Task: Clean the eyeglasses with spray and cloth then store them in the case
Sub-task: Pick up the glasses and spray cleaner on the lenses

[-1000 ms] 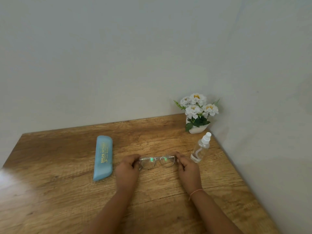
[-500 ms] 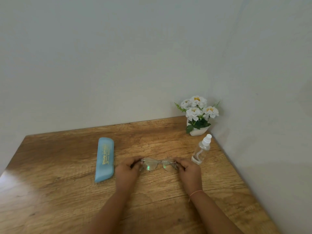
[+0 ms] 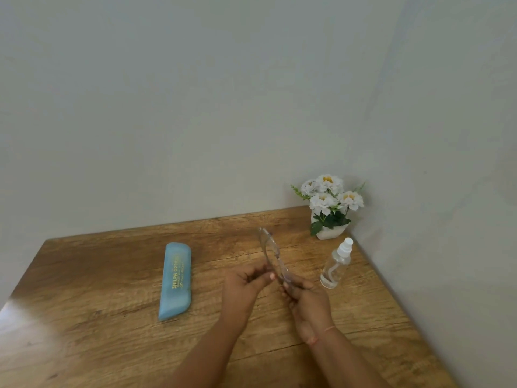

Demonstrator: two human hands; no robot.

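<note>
Wood-grain tabletop (image 3: pixel 84 345), glare at near left, is carrying everything. Vs 0.5 s ago, left hand (image 3: pixel 243 287) & right hand (image 3: pixel 307 301) are sitting closer together, both pinching the near end of the clear-framed eyeglasses (image 3: pixel 270 247), now pointing edge-on away, no longer spread across between them. Blue oblong case (image 3: pixel 175 281) is lying further left. Clear spray bottle (image 3: pixel 335 264) w/ white nozzle is at right. White flowers (image 3: pixel 324 191) are sitting in the corner, plain grey walls (image 3: pixel 195 107) behind.

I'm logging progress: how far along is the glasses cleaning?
Barely begun; nothing looks finished. In hand: the left hand and right hand hold the glasses up, edge-on. Left to do: spray, wipe, store. The spray bottle stands untouched, the case lies closed, and no cloth shows.
</note>
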